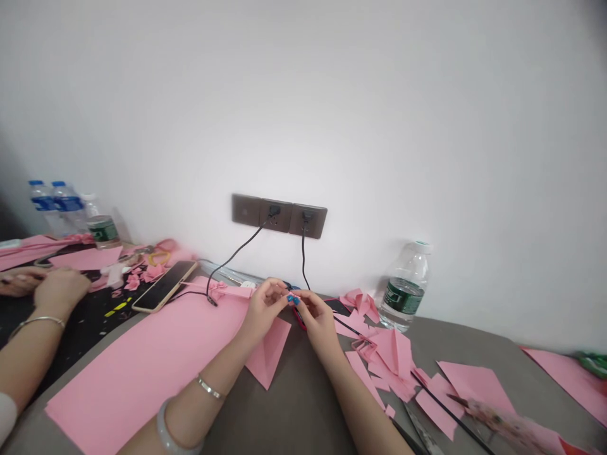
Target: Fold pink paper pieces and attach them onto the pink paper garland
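My left hand (pixel 266 308) and my right hand (pixel 317 316) meet above the table, thumbs and fingertips pinched together. Between them is something too small to make out, with a hint of pink; the blue spots there look like painted thumbnails. Just behind and below the fingertips shows a red-edged dark item (pixel 300 319), mostly hidden. Under my left wrist lies a folded pink paper piece (pixel 268 357). To its left is a large pink paper sheet (pixel 156 366), partly covered by my left forearm.
A phone (pixel 165 286) lies at left, near another person's hands (pixel 61 291). Cut pink paper scraps (pixel 391 354) and a water bottle (pixel 405 287) stand right of my hands. Black cables run from the wall sockets (pixel 279 215). Scissors-like metal blades (pixel 420 426) lie front right.
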Tool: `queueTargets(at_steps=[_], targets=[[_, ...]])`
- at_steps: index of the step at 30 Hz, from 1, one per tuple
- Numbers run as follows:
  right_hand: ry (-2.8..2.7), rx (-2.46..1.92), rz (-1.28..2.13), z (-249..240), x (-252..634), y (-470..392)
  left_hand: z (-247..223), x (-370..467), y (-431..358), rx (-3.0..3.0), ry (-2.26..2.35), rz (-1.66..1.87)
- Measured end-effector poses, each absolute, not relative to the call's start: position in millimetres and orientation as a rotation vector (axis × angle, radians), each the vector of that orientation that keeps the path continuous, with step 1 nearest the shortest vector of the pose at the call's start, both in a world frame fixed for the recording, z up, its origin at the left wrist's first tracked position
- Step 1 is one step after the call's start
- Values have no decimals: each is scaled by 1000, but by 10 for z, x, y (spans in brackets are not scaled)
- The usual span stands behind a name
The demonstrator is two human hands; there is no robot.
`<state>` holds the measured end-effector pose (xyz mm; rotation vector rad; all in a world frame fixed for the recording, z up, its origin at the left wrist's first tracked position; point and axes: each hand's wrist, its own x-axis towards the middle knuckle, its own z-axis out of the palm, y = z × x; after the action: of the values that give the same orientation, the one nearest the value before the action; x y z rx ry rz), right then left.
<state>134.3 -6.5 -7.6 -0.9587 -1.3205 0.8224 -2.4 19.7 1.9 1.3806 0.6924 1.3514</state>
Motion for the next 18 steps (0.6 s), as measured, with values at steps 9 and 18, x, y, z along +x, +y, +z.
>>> queueTargets(at_steps=[9, 18], targets=[[-1285, -984, 822, -89, 1338, -54, 19, -9, 169, 1385, 756, 1364], [-1002, -922, 944, -36, 1360, -61, 18, 10, 169, 1394, 797, 1352]])
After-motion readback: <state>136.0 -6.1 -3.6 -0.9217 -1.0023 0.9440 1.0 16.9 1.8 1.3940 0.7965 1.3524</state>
